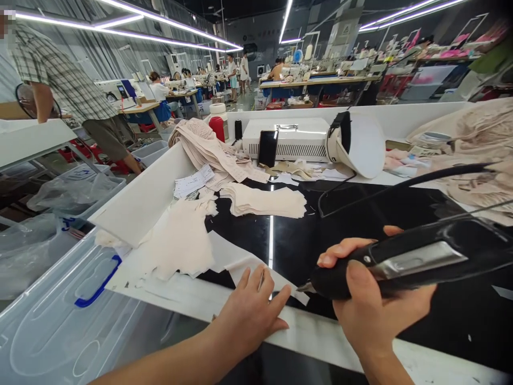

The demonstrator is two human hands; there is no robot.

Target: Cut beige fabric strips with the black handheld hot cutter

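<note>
My right hand [371, 302] is wrapped round a black electric cutter [417, 256] with a metal plate on its side; its small blade tip points left at a pale fabric piece [244, 267] on the glossy black table [360, 214]. My left hand [250, 310] lies flat with fingers spread, pressing that fabric piece down just left of the blade. A black cord [441, 174] runs from the cutter toward the back right. More cream fabric pieces [180, 243] lie to the left, and a neat stack of cut pieces [266, 200] sits further back.
A clear plastic bin lid with a blue handle [72, 310] is at the lower left. A white divider board [140, 198] edges the table's left. A white machine box [288, 136], a phone [267, 148], a red bottle [217, 127] and heaped fabric [473, 149] stand behind. A person in a checked shirt [60, 75] bends at far left.
</note>
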